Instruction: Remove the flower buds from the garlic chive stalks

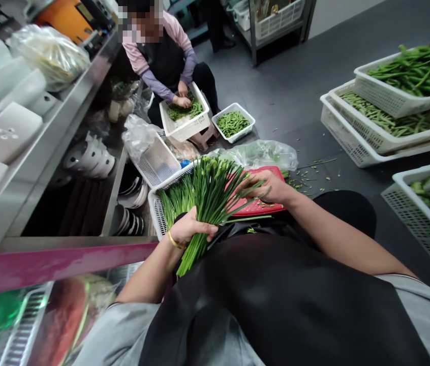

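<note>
My left hand (192,226) is wrapped round the lower stems of a thick bunch of flowering chives (215,195) above my lap. The budded tips fan up and to the right, and the cut ends poke out below my fist. At the tips, my right hand (270,187) has its fingers bent and pinched on some of the stems; the fingertips are partly hidden among them. More flowering chives (177,201) lie in a white basket (156,216) behind my left hand. Under my right hand is a red plastic stool or tray (263,207) with green scraps on it.
A co-worker (165,51) sits ahead, hands in a white basket (190,132) of greens. Beside it stands a small basket of cut beans (234,122). Stacked vegetable baskets (382,101) stand right. A plastic bag (272,154) lies ahead; a steel counter (73,107) runs left.
</note>
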The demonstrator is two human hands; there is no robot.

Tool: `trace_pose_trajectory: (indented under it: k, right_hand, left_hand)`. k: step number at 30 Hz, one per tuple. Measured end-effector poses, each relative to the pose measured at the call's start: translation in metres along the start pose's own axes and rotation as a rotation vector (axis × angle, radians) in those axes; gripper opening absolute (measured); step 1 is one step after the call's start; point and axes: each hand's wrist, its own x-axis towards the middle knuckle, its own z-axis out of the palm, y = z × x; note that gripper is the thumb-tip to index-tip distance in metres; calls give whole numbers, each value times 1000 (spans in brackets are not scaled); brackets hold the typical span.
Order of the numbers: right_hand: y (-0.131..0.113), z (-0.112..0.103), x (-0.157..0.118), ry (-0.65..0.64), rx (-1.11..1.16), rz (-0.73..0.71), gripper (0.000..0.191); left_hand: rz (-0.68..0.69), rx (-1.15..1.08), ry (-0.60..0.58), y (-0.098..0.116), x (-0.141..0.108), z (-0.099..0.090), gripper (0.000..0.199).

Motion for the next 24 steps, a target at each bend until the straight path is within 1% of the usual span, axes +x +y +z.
trace_pose_trajectory:
  k: [3, 4, 5, 6, 8, 9, 10, 11, 12, 15, 16, 17, 19, 21, 24]
  right_hand:
    - [3, 4, -7, -22, -368, -150, 19]
    - [6, 6, -8, -8, -468, -180, 17]
    - [9, 9, -7, 35, -525, -183, 14]
    - [13, 11, -6, 117, -517, -151, 11]
    - [22, 10, -2, 336, -364, -37, 10]
    - [26, 7, 0, 437, -268, 17, 14]
    - [29, 3, 1, 499, -175, 61, 19]
    - [31, -3, 1, 499, -100, 98, 25]
    - [32, -9, -1, 436, -54, 129, 29]
    - [29, -19, -6, 159, 42, 205, 33]
    - [25, -19, -7, 114, 79, 206, 38]
    - [22, -18, -7, 110, 112, 191, 43]
    - [14, -13, -4, 129, 156, 143, 43]
    - [9, -9, -2, 105, 84, 92, 38]
    - [8, -10, -3, 53, -237, -49, 29]
  left_hand:
    - [1, -1, 9, -2, 1, -4, 27]
    - [1, -1, 12, -3, 2, -4, 27]
    - [1, -4, 15, -3, 3, -4, 27]
    - [2, -9, 19, -3, 4, -4, 27]
    - [5, -23, 28, -2, 6, -3, 27]
    - [7, -33, 36, -2, 6, -3, 28]
    - [10, -43, 43, -2, 6, -3, 28]
    - [13, -50, 48, -3, 5, -3, 29]
    - [13, -55, 50, -3, 5, -4, 29]
    - [10, -54, 35, -4, 5, -6, 29]
    - [9, -49, 27, -4, 6, -6, 29]
    - [9, -42, 21, -4, 6, -6, 28]
    - [6, -28, 7, -3, 7, -6, 27]
    - [3, -27, 2, -3, 7, -6, 28]
    - [7, -46, 26, -1, 7, -6, 28]
